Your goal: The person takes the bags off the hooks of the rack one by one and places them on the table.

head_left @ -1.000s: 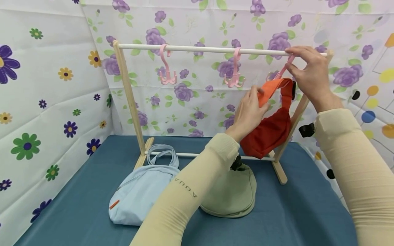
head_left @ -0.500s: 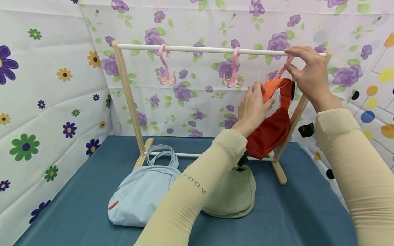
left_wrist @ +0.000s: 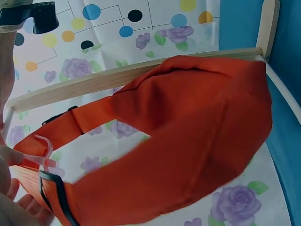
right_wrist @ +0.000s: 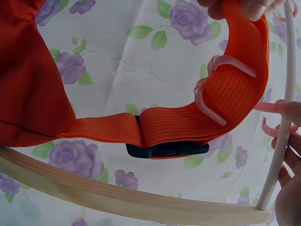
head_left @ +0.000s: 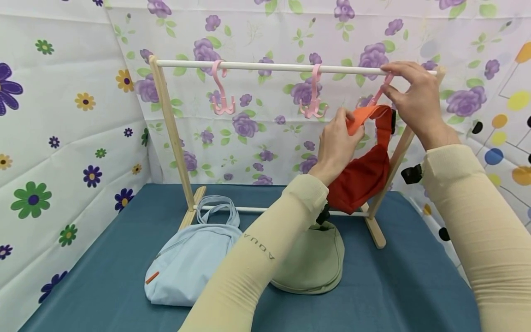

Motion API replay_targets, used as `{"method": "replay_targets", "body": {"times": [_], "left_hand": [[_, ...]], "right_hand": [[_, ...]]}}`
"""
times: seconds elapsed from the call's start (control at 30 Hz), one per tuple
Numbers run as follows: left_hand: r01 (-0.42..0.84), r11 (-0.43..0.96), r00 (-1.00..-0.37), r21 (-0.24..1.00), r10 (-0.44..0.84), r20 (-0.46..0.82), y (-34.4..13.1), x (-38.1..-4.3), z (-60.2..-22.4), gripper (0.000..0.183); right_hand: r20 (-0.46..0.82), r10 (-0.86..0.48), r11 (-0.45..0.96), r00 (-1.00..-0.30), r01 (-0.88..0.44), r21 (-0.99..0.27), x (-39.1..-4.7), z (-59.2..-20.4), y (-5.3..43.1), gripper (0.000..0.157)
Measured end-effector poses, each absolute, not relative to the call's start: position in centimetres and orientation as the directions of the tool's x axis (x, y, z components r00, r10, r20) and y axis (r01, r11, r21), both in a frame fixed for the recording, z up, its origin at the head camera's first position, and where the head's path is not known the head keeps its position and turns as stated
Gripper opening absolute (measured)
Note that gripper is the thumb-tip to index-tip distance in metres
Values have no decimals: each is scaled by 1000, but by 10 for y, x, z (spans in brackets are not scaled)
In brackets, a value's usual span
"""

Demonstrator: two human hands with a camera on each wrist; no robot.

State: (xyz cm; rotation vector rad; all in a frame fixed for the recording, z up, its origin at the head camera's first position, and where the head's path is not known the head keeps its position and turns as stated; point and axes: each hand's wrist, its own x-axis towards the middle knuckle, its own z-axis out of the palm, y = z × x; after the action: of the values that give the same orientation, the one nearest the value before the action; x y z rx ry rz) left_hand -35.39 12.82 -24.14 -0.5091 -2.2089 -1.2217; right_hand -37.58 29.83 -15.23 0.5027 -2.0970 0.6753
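A red-orange waist bag (head_left: 361, 180) hangs by its wide strap (right_wrist: 249, 52) at the right end of the rack. My left hand (head_left: 337, 145) pinches the strap near its upper bend. With thumb and fingers, my right hand (head_left: 419, 97) grips a pink hook (head_left: 378, 94) at the white rod (head_left: 265, 67). The right wrist view shows the hook's prongs (right_wrist: 209, 106) curling up over the strap, with a black buckle (right_wrist: 167, 149) beside them. The bag's body (left_wrist: 188, 132) droops below both hands, against the rack's wooden post.
Two more pink hooks, a left one (head_left: 223, 90) and a middle one (head_left: 315, 92), hang on the rod. A light blue bag (head_left: 191, 267) and a sage green bag (head_left: 315, 263) lie on the blue cloth (head_left: 103, 276). Floral sheets (head_left: 257, 27) stand behind.
My left hand shifted slightly right along the strap, then back left. The right hand stays at the hook, and the bag hangs almost unchanged.
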Motion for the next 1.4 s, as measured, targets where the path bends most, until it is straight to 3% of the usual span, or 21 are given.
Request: {"method": "replay_targets", "body": {"times": [0.67, 1.17, 1.4], "left_hand": [[696, 184, -710, 694, 24, 704, 135, -356, -222, 27], [725, -193, -633, 661, 191, 750, 133, -349, -214, 30], [712, -231, -622, 663, 231, 749, 134, -346, -215, 28]], "right_hand": [[810, -121, 787, -574, -553, -274, -374, -147, 299, 39], [798, -125, 766, -589, -569, -300, -375, -143, 302, 37], [784, -111, 769, -611, -552, -322, -374, -142, 302, 39]]}}
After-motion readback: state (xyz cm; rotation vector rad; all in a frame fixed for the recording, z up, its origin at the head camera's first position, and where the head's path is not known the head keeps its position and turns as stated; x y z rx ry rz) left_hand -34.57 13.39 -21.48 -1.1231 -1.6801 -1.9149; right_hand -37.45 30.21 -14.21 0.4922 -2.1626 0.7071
